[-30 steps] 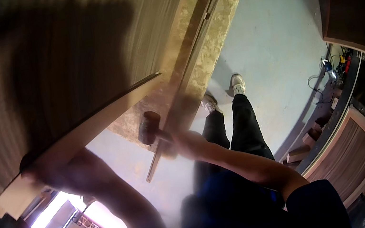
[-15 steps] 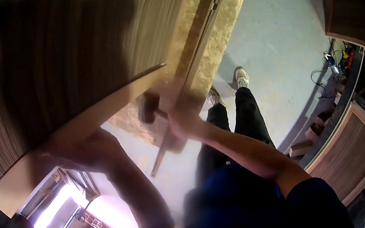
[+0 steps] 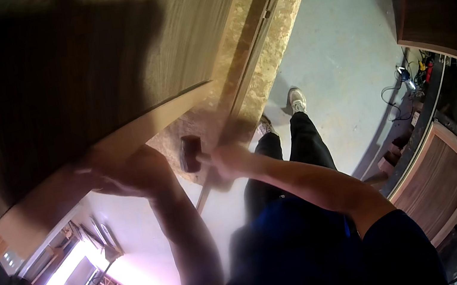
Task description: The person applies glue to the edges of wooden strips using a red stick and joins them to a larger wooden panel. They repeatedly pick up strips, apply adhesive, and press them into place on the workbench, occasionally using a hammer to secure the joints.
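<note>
A large wood-grained panel fills the upper left, with a pale wooden edge strip along its near side. My left hand is closed around this strip, though its fingertips are dim and partly hidden. In my right hand is a mallet with a dark, blocky head; the fingers wrap its short visible handle. The mallet head is just short of the strip, apart from it. Under the right hand runs a thin wooden batten, partly hidden and blurred.
A mottled board lies along the panel's right side. My legs and shoes stand on the grey floor. At right are a framed wooden panel, cables and wood offcuts. A bright window shows lower left.
The mallet head has moved back from the strip, toward me. My left hand has slid right along the strip. The whole view has shifted slightly.
</note>
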The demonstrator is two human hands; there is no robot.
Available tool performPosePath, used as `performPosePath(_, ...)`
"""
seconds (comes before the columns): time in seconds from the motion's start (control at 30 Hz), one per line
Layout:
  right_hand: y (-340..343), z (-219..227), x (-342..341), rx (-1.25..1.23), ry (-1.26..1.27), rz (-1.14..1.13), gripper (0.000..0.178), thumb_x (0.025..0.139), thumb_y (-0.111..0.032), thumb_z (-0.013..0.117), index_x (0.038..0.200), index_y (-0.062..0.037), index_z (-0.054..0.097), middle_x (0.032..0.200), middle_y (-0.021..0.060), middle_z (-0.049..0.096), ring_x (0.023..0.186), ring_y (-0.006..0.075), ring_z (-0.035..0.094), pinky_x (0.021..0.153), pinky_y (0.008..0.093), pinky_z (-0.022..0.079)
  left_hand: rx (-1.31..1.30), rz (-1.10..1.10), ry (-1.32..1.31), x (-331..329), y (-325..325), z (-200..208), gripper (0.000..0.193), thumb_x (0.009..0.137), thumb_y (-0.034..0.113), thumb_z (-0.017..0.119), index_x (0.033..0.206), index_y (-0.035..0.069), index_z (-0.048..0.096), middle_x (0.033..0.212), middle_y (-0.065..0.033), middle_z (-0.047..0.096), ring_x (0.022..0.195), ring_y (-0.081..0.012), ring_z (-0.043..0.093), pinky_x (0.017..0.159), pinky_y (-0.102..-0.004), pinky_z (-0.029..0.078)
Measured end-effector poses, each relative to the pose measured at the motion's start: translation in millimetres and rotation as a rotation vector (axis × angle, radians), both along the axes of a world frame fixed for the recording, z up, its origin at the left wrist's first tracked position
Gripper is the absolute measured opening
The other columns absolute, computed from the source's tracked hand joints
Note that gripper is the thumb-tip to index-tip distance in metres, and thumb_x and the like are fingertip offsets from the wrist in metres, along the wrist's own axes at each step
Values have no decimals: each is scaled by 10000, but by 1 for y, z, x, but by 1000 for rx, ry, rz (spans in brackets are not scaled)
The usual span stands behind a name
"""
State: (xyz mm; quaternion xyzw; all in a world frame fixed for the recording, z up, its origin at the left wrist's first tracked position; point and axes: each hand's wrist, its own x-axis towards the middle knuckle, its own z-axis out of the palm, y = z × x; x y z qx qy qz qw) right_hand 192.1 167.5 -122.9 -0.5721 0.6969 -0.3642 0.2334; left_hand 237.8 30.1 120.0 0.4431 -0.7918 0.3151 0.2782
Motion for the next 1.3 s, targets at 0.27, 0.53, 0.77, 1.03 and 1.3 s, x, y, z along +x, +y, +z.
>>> performPosePath(0.27,7,39,-1,536,-132,599,245,967,-164,536,1179,-43,548,982,225,694,816,350,717,733,468,567,471,-364,1373,-37,-10,3,689,911,177,815,1424,-85,436,1344,-178,604,1196,-230,597,1003,-356,499)
performPosePath(0.53,2,26,10,457,77,351,297,913,-97,559,1163,28,658,1043,238,685,994,340,706,818,445,580,391,-355,1310,-62,-11,18,593,834,126,878,1286,-99,568,1280,-172,665,1118,-249,658,999,-376,508)
performPosePath(0.77,-31,14,6,508,-9,339,200,915,-102,572,1054,18,651,1049,213,677,892,328,687,722,468,552,440,-524,1050,-65,-17,26,263,851,72,840,1027,-38,679,1006,-77,697,888,-183,639,820,-342,514)
performPosePath(1.03,-49,13,3,916,-242,419,477,957,-117,521,1428,-107,591,1429,273,543,1220,380,617,1009,509,521,235,-470,1010,-75,-18,25,226,843,70,849,928,-50,678,898,-64,694,784,-181,622,757,-358,511)
performPosePath(1.3,-38,60,-31,633,-167,412,418,942,-107,513,1353,-28,507,1146,230,663,1159,371,632,911,430,546,499,-378,830,-50,-16,25,469,855,145,862,1153,-87,584,1163,-172,633,1027,-261,595,961,-406,479)
